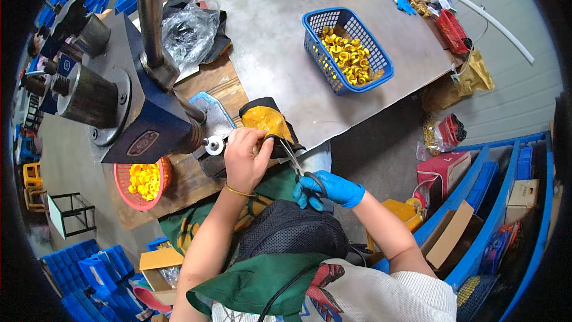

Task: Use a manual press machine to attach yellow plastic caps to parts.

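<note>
My left hand (245, 158) is bare, with a thin bracelet at the wrist. Its fingers pinch the near edge of a black-and-yellow piece of fabric (265, 118) at the table's front edge. In a blue glove, my right hand (329, 189) grips a pair of scissors (292, 155) by the dark handles. The metal blades reach up to the fabric beside my left fingertips. Whether the blades are cutting the material, I cannot tell. Just left of my left hand is the small white wheel-shaped part (214, 145) of the press.
A heavy press (128, 98) stands close on the left. Beneath it sits a pink basket (143, 204) of yellow parts. On the metal tabletop (268, 42) are a blue basket (381, 67) of yellow parts and clear plastic bags (189, 30). A blue rack (485, 214) rises at the right.
</note>
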Demonstrator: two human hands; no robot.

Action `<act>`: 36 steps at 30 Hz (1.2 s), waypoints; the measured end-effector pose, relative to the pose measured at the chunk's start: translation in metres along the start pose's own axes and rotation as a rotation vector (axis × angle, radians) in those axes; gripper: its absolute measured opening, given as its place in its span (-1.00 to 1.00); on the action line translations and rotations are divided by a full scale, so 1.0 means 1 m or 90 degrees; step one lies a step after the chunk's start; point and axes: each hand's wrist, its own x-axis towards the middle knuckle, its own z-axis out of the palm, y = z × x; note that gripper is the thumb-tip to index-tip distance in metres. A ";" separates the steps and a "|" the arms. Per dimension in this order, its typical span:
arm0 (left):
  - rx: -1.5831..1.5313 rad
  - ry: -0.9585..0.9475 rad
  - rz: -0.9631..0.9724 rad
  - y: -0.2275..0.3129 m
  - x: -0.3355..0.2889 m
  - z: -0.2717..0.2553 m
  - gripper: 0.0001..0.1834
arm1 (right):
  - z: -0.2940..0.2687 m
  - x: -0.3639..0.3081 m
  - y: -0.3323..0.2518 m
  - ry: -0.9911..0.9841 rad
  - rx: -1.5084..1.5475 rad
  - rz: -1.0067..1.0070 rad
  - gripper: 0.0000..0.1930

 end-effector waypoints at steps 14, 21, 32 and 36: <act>-0.049 -0.008 -0.009 -0.002 -0.016 0.003 -0.70 | 0.014 0.002 -0.012 0.081 -0.033 0.059 -0.46; 0.118 -0.082 0.131 0.008 -0.004 -0.003 -0.61 | -0.016 -0.001 -0.003 0.095 -0.043 0.038 -0.49; -0.371 -0.015 -0.302 -0.013 0.011 -0.009 -0.84 | -0.012 0.014 -0.005 -0.005 0.072 0.049 -0.49; -0.008 -0.102 -0.018 0.011 0.011 -0.013 -0.62 | -0.012 0.018 -0.002 0.004 0.098 0.031 -0.44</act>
